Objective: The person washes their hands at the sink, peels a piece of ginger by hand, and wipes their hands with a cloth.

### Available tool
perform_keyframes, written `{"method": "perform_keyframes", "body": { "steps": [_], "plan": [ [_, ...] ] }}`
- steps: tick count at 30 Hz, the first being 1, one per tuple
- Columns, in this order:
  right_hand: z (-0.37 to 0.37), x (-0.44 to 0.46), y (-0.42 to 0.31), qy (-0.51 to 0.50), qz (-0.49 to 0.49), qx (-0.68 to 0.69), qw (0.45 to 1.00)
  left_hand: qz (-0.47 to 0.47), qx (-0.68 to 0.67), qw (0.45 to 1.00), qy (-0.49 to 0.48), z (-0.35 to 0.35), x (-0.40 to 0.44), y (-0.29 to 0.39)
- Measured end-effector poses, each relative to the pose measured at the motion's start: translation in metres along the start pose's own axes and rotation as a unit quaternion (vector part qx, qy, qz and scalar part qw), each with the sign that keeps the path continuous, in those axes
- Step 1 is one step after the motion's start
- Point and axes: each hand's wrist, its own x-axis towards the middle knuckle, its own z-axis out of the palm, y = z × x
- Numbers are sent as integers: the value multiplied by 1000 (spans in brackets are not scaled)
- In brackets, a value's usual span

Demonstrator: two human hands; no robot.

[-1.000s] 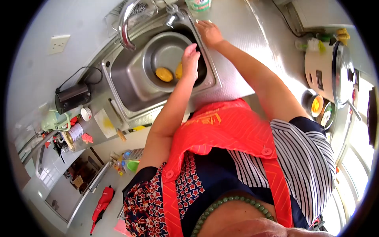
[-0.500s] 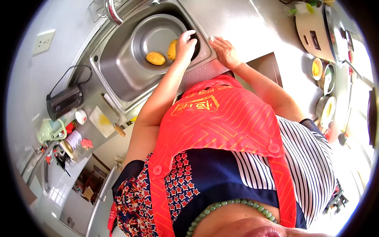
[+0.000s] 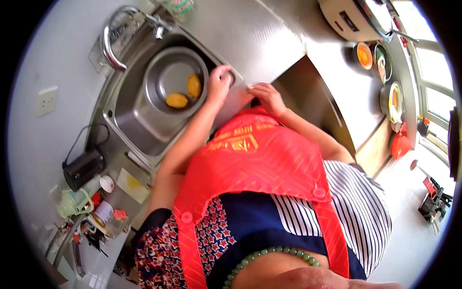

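Observation:
My left hand (image 3: pixel 218 85) is at the right side of the sink, close to the metal basin's rim (image 3: pixel 149 77), with its fingers loosely bent and nothing visible in them. Inside the basin lie two yellow, potato-like pieces (image 3: pixel 177 100), apart from that hand. My right hand (image 3: pixel 269 99) is over the front edge of the steel counter, just above the red apron (image 3: pixel 269 159). Its fingers point left, towards my left hand, and no object shows in them. Some fingertips of both hands are blurred.
A curved faucet (image 3: pixel 107 45) arches over the sink (image 3: pixel 132 118). To the left are a black device (image 3: pixel 84 168), a green pitcher (image 3: pixel 74 203) and a stained board (image 3: pixel 131 185). A large cooker (image 3: pixel 341 19) and several bowls stand at the right. An open, dark drawer-like space lies below the counter.
My left hand has moved from beside the yellow pieces to the sink's right edge. My right hand has come back from the countertop to its front edge. The whole view has shifted.

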Motion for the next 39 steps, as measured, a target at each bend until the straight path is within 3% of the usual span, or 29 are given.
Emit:
{"method": "perform_keyframes", "body": {
  "steps": [2, 6, 10, 12, 15, 18, 22, 24, 27, 31, 32, 35, 38, 39],
  "plan": [
    [-17, 11, 10, 115, 128, -59, 983, 12, -7, 1000, 1, 7, 4, -5],
    [-11, 8, 29, 32, 26, -82, 996, -7, 42, 999, -13, 20, 3, 6],
    [5, 42, -1, -38, 20, 74, 996, -28, 6, 999, -24, 16, 0, 23],
    [15, 67, 1, -42, 150, 130, 979, -54, -65, 996, -21, 4, 5, 39],
    [3, 114, -7, -48, 334, 283, 898, -20, -108, 993, 29, -24, 33, 48],
    [3, 151, -5, 18, 332, 436, 836, -20, -115, 990, 75, -55, 73, 71],
    [1, 190, -3, 31, 370, 520, 769, -25, -156, 974, 162, -83, 128, 105],
    [-2, 217, -1, 5, 379, 507, 774, -13, -144, 965, 218, -86, 160, 107],
    [-1, 250, 18, -31, 372, 500, 781, 75, -148, 956, 242, -94, 208, 100],
    [-6, 284, 40, -83, 354, 497, 788, 97, -101, 944, 299, -95, 236, 102],
    [-10, 286, 46, -92, 351, 490, 792, 109, -177, 935, 286, -92, 230, 117],
    [-12, 280, 67, -72, 400, 519, 752, 120, -67, 938, 320, -92, 251, 93],
    [-13, 270, 89, -70, 418, 521, 741, 143, -32, 969, 196, -77, 256, 106],
    [-13, 268, 96, -65, 419, 518, 743, 147, 35, 955, 257, -65, 264, 100]
  ]
}}
